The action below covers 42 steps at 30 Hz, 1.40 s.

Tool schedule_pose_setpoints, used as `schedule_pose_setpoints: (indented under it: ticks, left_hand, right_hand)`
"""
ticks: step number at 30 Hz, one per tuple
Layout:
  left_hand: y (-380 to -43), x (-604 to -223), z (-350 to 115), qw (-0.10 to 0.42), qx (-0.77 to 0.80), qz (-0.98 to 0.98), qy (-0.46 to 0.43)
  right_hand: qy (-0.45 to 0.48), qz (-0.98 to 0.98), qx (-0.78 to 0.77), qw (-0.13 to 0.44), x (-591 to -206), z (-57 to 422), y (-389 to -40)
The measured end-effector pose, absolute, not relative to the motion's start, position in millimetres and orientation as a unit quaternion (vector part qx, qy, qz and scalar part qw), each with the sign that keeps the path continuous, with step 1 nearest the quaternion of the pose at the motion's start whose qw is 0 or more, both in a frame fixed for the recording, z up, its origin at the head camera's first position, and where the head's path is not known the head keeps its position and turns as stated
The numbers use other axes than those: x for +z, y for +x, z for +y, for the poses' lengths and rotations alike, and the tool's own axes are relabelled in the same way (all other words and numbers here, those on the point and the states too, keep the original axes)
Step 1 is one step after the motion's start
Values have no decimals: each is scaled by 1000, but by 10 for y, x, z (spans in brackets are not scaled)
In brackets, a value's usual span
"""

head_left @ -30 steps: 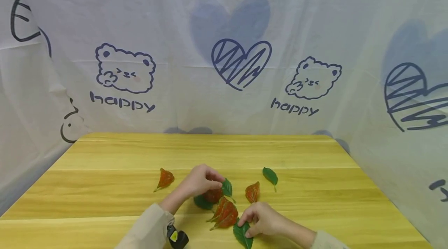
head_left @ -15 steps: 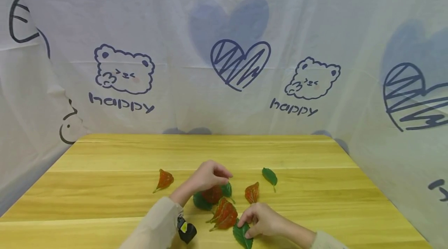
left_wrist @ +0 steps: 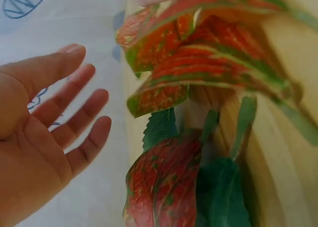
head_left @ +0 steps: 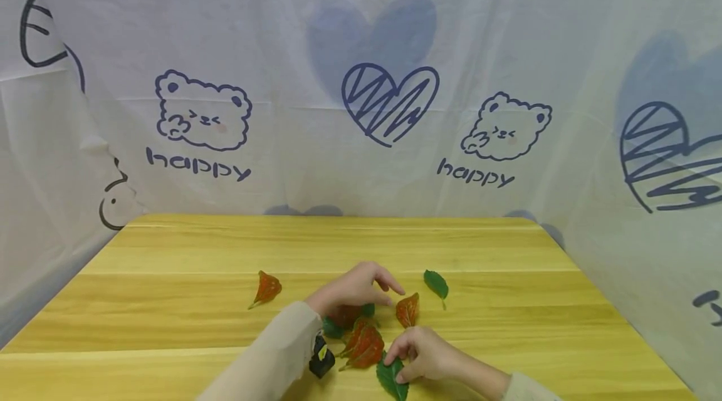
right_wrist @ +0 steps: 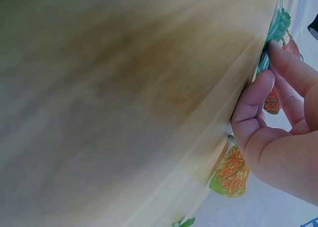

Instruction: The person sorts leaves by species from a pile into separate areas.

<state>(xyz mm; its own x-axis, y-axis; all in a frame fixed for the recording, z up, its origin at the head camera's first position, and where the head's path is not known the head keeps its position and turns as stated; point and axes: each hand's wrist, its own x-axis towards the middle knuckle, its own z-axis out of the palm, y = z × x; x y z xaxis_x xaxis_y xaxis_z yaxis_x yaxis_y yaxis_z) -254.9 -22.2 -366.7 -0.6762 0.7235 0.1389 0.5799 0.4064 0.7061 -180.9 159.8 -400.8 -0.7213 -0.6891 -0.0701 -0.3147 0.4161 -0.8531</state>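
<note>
My left hand (head_left: 361, 285) hovers above a cluster of leaves, its fingers spread and holding nothing; in the left wrist view the hand (left_wrist: 54, 113) has its fingers apart. Its fingertips are close to a single red leaf (head_left: 407, 311). Below that hand lie several overlapping red leaves (head_left: 363, 348), plus a dark red one and green ones (head_left: 333, 328) partly hidden by the hand and sleeve. My right hand (head_left: 425, 354) pinches a green leaf (head_left: 391, 379) on the table with thumb and forefinger, beside the red cluster. The right wrist view shows this green leaf (right_wrist: 279, 26) at the fingertips.
Another red leaf (head_left: 267, 288) lies to the left on the wooden table (head_left: 169, 313). A small green leaf (head_left: 436, 284) lies at the right, beyond the single red one. A printed cloth (head_left: 304, 138) hangs behind the table and along its sides.
My left hand has moved right, away from the small green leaf in the cluster and toward the single red leaf, with its fingers spreading. My right hand stays on its green leaf.
</note>
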Motion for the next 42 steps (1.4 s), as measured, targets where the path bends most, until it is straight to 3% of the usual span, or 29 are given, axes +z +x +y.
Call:
schedule_pose_setpoints:
  ticks: [20, 42]
  left_hand:
    - [-2792, -3786, 53, 182, 460, 784, 375]
    - [-2796, -3874, 136, 209, 425, 796, 376]
  right_hand:
    - [-309, 813, -446, 213, -4025, 1602, -1828]
    - [-306, 812, -448, 216, -4021, 1597, -1823]
